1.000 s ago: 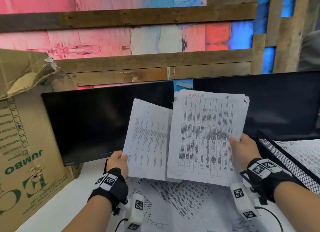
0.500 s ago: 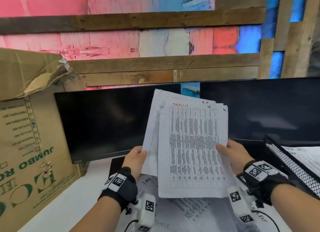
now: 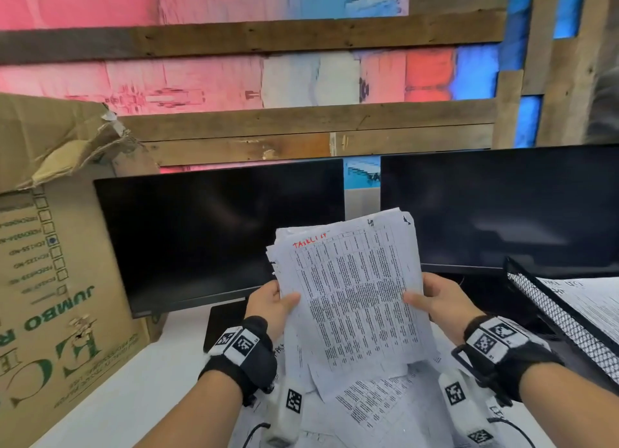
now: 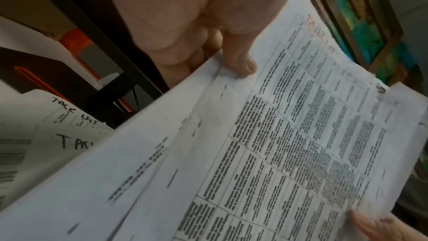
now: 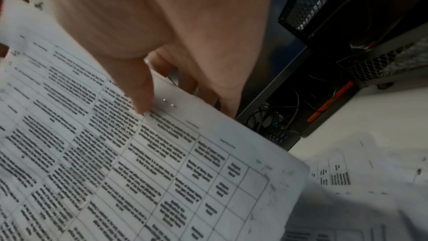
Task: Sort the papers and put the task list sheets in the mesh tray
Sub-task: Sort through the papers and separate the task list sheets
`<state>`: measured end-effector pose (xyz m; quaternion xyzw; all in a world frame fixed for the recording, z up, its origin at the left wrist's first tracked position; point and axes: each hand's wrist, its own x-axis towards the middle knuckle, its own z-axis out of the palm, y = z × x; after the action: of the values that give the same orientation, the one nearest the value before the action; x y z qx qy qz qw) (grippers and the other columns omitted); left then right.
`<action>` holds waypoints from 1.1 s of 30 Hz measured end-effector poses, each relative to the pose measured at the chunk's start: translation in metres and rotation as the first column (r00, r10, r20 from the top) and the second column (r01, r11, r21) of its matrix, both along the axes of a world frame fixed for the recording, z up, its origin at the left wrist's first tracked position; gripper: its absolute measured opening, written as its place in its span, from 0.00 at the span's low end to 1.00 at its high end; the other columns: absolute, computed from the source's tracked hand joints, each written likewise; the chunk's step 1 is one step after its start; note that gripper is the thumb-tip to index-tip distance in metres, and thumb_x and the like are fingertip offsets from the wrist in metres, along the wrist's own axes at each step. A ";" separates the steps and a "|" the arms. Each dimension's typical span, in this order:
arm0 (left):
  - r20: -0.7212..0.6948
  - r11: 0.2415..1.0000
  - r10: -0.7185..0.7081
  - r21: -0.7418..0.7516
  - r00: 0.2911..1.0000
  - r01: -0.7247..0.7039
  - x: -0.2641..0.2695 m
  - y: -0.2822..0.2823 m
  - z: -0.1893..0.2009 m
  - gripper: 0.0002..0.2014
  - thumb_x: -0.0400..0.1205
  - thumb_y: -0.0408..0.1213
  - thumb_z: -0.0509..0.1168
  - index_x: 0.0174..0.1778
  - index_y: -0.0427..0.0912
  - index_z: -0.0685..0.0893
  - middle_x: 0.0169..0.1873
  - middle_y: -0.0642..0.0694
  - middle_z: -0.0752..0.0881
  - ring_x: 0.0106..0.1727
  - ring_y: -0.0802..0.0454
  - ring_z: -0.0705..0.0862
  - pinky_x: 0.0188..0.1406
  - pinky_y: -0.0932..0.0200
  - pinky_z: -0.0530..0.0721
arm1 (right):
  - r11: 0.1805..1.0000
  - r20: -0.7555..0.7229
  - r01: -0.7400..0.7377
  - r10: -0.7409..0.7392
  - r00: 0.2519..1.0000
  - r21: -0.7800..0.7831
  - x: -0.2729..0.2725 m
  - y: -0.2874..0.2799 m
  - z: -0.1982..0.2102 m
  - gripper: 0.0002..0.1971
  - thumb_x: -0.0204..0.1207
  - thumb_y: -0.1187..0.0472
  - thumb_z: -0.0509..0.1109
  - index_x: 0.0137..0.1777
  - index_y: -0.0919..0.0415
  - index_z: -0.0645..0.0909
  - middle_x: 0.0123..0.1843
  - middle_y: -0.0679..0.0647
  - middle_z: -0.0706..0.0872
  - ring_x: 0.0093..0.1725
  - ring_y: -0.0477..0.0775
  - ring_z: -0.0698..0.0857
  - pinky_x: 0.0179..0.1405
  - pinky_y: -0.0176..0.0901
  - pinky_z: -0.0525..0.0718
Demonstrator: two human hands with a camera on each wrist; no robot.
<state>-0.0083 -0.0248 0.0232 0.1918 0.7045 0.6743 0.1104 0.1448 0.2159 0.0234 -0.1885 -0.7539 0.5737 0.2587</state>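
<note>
both hands pinch one stack of task list sheets (image 3: 351,296) upright above the worktop (image 3: 160,380): left hand (image 3: 271,302) grip on left edge, right hand (image 3: 435,302) on right edge. mesh tray (image 3: 552,313) near right, sheets inside. loose papers (image 3: 385,410) underneath.

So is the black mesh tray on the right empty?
No. The black mesh tray already holds a printed white sheet with handwriting at its top.

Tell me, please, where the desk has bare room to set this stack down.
Bare white desk lies between the cardboard box and the left hand. Loose papers crowd the space beneath both hands; the mesh tray already holds sheets.
</note>
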 end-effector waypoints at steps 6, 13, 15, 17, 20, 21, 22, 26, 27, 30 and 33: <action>-0.007 0.999 -0.042 0.021 0.999 0.042 0.007 0.005 0.007 0.06 0.80 0.28 0.68 0.50 0.38 0.84 0.48 0.41 0.91 0.49 0.42 0.90 0.52 0.41 0.87 | 0.999 0.083 -0.017 0.014 0.996 0.037 0.005 0.006 0.001 0.09 0.73 0.67 0.75 0.52 0.56 0.86 0.51 0.51 0.91 0.53 0.51 0.89 0.58 0.53 0.85; 0.097 0.953 0.001 -0.301 0.995 0.029 0.007 0.005 -0.005 0.03 0.81 0.31 0.66 0.48 0.38 0.84 0.46 0.40 0.87 0.38 0.44 0.88 0.45 0.46 0.90 | 0.956 0.052 0.270 -0.277 0.959 0.116 0.012 0.019 -0.008 0.07 0.75 0.69 0.73 0.49 0.59 0.86 0.43 0.50 0.88 0.45 0.50 0.87 0.45 0.44 0.83; 0.053 0.799 -0.051 -0.596 0.997 0.073 0.008 0.005 -0.015 0.07 0.82 0.35 0.66 0.54 0.39 0.85 0.51 0.41 0.87 0.46 0.43 0.89 0.51 0.47 0.89 | 0.937 0.049 0.325 -0.333 0.942 0.130 0.015 0.025 -0.011 0.06 0.75 0.69 0.73 0.48 0.58 0.87 0.43 0.50 0.88 0.45 0.52 0.87 0.48 0.49 0.85; -0.017 0.564 -0.161 -0.822 0.987 0.077 0.008 0.008 -0.030 0.14 0.80 0.42 0.68 0.59 0.39 0.84 0.55 0.42 0.87 0.53 0.44 0.88 0.55 0.50 0.87 | 0.913 0.056 0.377 -0.389 0.920 0.157 0.017 0.032 -0.013 0.06 0.75 0.67 0.74 0.44 0.55 0.87 0.42 0.52 0.89 0.45 0.56 0.88 0.52 0.55 0.86; -0.018 0.432 -0.209 -0.899 0.978 0.075 0.004 0.014 -0.051 0.19 0.76 0.47 0.70 0.61 0.45 0.82 0.51 0.48 0.85 0.53 0.50 0.85 0.52 0.57 0.85 | 0.887 0.072 0.412 -0.434 0.898 0.210 0.022 0.039 -0.013 0.05 0.75 0.66 0.74 0.46 0.56 0.88 0.41 0.53 0.89 0.44 0.57 0.87 0.48 0.52 0.86; -0.023 0.421 -0.211 -0.904 0.977 0.069 0.003 0.015 -0.055 0.18 0.76 0.48 0.70 0.60 0.46 0.82 0.49 0.50 0.84 0.52 0.51 0.84 0.51 0.59 0.83 | 0.882 0.077 0.414 -0.440 0.895 0.222 0.024 0.040 -0.013 0.05 0.75 0.66 0.74 0.47 0.57 0.88 0.41 0.53 0.89 0.43 0.56 0.87 0.46 0.50 0.85; -0.038 0.420 -0.207 -0.906 0.977 0.053 0.000 0.017 -0.058 0.17 0.76 0.49 0.70 0.58 0.48 0.81 0.48 0.50 0.82 0.52 0.51 0.83 0.49 0.60 0.82 | 0.881 0.081 0.416 -0.442 0.893 0.225 0.026 0.041 -0.015 0.05 0.75 0.66 0.74 0.48 0.58 0.88 0.41 0.52 0.89 0.43 0.55 0.87 0.45 0.48 0.85; -0.061 0.401 -0.157 -0.916 0.986 0.007 -0.011 0.017 -0.068 0.28 0.72 0.54 0.70 0.66 0.48 0.76 0.62 0.47 0.82 0.61 0.49 0.80 0.53 0.57 0.78 | 0.888 0.100 0.397 -0.428 0.898 0.230 0.030 0.042 -0.022 0.06 0.75 0.65 0.74 0.49 0.55 0.88 0.42 0.50 0.90 0.43 0.53 0.88 0.41 0.46 0.85; -0.059 0.389 -0.141 -0.921 0.988 0.001 -0.012 0.019 -0.072 0.33 0.68 0.56 0.71 0.68 0.48 0.75 0.63 0.47 0.81 0.61 0.48 0.81 0.54 0.57 0.79 | 0.890 0.104 0.394 -0.424 0.900 0.228 0.030 0.043 -0.023 0.06 0.75 0.64 0.74 0.49 0.54 0.88 0.42 0.49 0.90 0.43 0.52 0.88 0.42 0.47 0.86; -0.105 0.379 -0.137 -0.924 0.985 -0.046 -0.034 0.027 -0.099 0.41 0.53 0.63 0.71 0.64 0.54 0.77 0.54 0.50 0.83 0.53 0.47 0.84 0.53 0.52 0.84 | 0.895 0.108 0.390 -0.419 0.902 0.218 0.031 0.045 -0.027 0.06 0.74 0.64 0.75 0.48 0.54 0.88 0.42 0.48 0.90 0.43 0.51 0.89 0.47 0.52 0.89; -0.083 0.406 -0.066 -0.913 0.994 -0.050 -0.035 0.023 -0.095 0.31 0.60 0.54 0.75 0.57 0.50 0.74 0.52 0.49 0.82 0.52 0.48 0.83 0.49 0.54 0.84 | 0.900 0.096 0.376 -0.403 0.910 0.219 0.030 0.044 -0.027 0.06 0.75 0.65 0.74 0.48 0.53 0.88 0.42 0.49 0.91 0.43 0.52 0.89 0.48 0.53 0.89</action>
<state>-0.0437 -0.0013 -0.0715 0.1395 0.9619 0.1695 0.1629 0.1746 0.2599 -0.0040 -0.3488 -0.7697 0.4187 0.3326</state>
